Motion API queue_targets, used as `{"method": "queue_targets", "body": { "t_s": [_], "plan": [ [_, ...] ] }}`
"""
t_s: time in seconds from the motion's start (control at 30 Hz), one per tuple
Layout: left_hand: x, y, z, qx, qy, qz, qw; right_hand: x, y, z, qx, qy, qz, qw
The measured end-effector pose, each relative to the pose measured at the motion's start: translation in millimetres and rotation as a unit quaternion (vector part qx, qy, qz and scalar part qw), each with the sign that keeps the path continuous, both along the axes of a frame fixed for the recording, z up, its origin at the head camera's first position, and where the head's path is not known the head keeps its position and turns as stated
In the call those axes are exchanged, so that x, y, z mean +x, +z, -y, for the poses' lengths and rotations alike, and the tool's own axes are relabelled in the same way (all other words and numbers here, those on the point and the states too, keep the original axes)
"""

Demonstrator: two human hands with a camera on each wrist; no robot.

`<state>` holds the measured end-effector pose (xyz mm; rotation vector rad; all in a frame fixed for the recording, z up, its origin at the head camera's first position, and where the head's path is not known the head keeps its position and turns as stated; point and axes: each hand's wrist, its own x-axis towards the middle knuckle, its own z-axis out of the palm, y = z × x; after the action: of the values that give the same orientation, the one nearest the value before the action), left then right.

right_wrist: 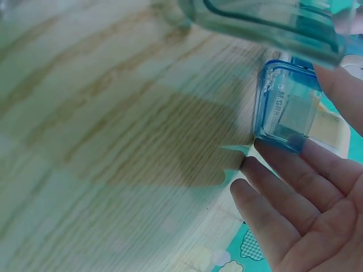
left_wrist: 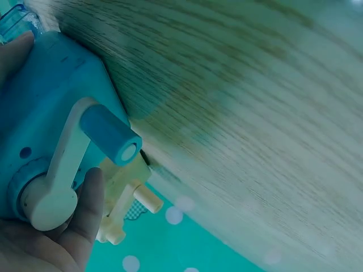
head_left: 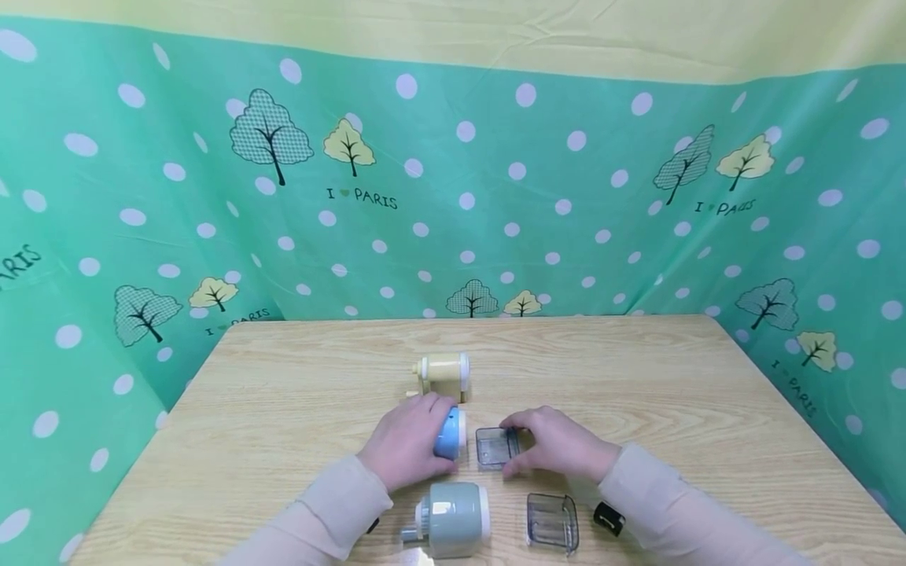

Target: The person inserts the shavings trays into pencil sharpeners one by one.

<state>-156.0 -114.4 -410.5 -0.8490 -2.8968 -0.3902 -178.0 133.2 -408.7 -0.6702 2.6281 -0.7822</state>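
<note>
My left hand (head_left: 406,442) grips a blue crank pencil sharpener (head_left: 449,437) from its left side. In the left wrist view its white crank arm with a blue knob (left_wrist: 110,133) juts out between my thumb and fingers. My right hand (head_left: 555,445) holds a clear shavings drawer (head_left: 494,447) between thumb and fingertips, just right of the blue sharpener. White lettering shows on the drawer's wall in the right wrist view, where my fingertips (right_wrist: 264,146) are at its lower edge. The palm covers most of the blue sharpener in the head view.
Behind my left hand stands a cream-yellow crank sharpener (head_left: 444,371). A grey-green sharpener (head_left: 456,519) is nearer to me, with a second clear drawer (head_left: 552,523) to its right. A small black piece (head_left: 609,518) shows beside my right sleeve. Patterned curtain surrounds the wooden table (head_left: 637,377).
</note>
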Motion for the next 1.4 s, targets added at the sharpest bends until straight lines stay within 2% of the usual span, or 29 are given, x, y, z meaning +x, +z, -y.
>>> {"method": "queue_targets", "body": {
  "t_s": [0.4,0.77,1.4],
  "plan": [
    [-0.2,0.0,-1.2,-0.003,0.012,0.010,0.9999,-0.4,-0.6,-0.4,0.004,-0.002,-0.001,1.000],
    [-1.6,-1.0,-1.3,-0.002,0.008,0.005,0.9999,-0.1,-0.4,-0.8,0.004,0.005,-0.004,1.000],
    [-1.8,-2.6,-1.4,-0.001,0.007,-0.006,1.0000,-1.9,6.1,0.8,0.057,0.037,-0.044,0.997]
  ]
}}
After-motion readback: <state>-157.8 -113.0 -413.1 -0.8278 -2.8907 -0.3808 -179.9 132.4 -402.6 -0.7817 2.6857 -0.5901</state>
